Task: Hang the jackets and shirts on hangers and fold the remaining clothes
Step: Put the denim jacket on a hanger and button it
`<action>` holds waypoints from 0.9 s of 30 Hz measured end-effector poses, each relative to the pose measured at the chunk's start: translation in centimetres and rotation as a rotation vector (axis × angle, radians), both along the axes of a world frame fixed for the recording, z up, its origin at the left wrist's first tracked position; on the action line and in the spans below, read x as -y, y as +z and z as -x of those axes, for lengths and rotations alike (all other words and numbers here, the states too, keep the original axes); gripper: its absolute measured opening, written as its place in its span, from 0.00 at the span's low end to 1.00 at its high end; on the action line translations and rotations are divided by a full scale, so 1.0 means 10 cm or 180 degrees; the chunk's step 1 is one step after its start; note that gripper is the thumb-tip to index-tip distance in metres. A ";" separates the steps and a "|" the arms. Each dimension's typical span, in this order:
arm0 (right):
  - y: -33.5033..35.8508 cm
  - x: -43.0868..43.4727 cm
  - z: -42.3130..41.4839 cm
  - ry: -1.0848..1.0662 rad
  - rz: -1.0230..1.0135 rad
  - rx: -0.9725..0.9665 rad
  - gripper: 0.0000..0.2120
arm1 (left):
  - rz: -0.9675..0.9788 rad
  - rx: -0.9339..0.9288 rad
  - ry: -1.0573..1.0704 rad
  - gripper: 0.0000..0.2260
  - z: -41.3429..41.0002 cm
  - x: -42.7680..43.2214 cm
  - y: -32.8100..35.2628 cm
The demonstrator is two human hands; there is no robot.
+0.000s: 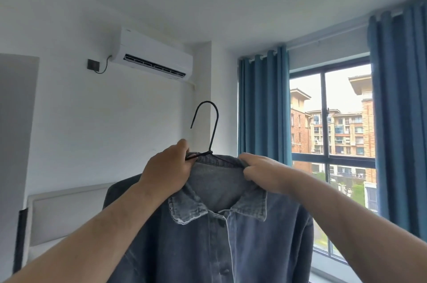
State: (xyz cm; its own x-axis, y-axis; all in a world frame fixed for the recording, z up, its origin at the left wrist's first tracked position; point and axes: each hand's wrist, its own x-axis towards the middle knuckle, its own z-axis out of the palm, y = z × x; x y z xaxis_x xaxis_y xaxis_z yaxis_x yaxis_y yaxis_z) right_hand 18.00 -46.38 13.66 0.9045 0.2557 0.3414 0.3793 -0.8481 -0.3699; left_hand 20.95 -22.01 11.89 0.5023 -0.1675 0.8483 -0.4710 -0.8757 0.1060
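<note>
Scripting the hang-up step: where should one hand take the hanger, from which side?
Pinch the hanger by its bare stem just under the hook, from the right. It stands upright above the jacket collar; the arms are mostly buried in denim. The hook opens leftward, and the left hand grips the left arm.

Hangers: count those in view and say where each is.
1. The black hanger sits in the collar of the denim shirt, raised mid-frame; the left hand grips its arm, the right hand grips the collar. Others may lie out of view.
</note>
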 end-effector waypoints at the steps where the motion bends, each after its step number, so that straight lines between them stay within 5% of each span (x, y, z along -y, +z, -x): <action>1: -0.03 -0.02 -0.01 0.0101 -0.0090 0.0020 0.14 | 0.0067 -0.0066 0.0014 0.10 0.00 -0.01 0.00; 6: -0.02 -0.29 -0.16 0.0518 0.0097 0.0745 0.23 | 0.0060 -0.0353 -0.0046 0.09 -0.01 -0.06 -0.02; 11: -0.08 -0.62 -0.39 0.0654 -0.0456 0.0814 0.10 | -0.0124 -0.0712 -0.0047 0.07 -0.01 -0.10 -0.04; 17: -0.21 -0.89 -0.63 0.0668 -0.0534 0.0939 0.05 | -0.0361 -0.1263 -0.0131 0.14 -0.06 -0.44 -0.04; 21: -0.11 -1.15 -0.79 0.0661 -0.0183 0.0672 0.07 | -0.0759 -0.1126 0.0508 0.16 -0.15 -0.83 -0.06; 27: -0.13 -1.62 -1.01 0.0970 0.1032 0.0363 0.07 | -0.0607 -0.1921 0.0347 0.15 -0.38 -1.55 0.18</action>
